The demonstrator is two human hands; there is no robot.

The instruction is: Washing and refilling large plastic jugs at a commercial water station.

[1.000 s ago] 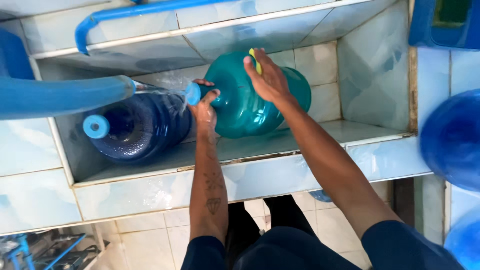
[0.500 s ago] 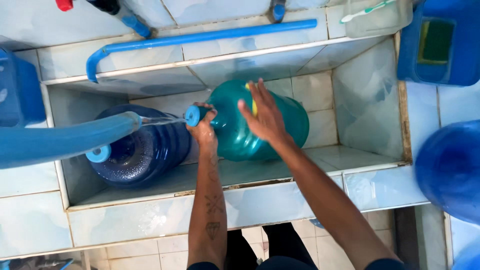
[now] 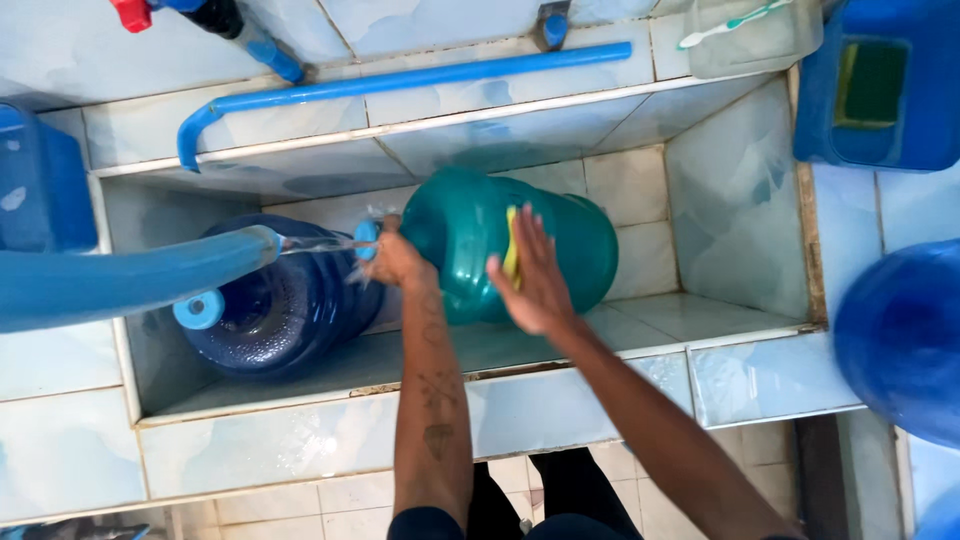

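Observation:
A large teal water jug (image 3: 560, 235) lies on its side in the tiled trough (image 3: 600, 390). My left hand (image 3: 397, 260) grips its neck by the blue cap (image 3: 366, 238), where a thin stream of water from the thick blue pipe (image 3: 130, 282) hits. My right hand (image 3: 533, 277) presses a yellow sponge (image 3: 512, 248) flat against the jug's side. A dark blue jug (image 3: 285, 305) lies on its side just left of the teal one.
A blue pipe (image 3: 400, 85) runs along the back ledge. Blue containers stand at the upper right (image 3: 880, 85) and far left (image 3: 40, 185). Another blue jug (image 3: 900, 340) sits at the right. A clear tub with a toothbrush (image 3: 750, 35) rests on the back ledge.
My right hand with the sponge has slid from the top of the teal jug down its near side. The view has tilted up, showing more of the back ledge.

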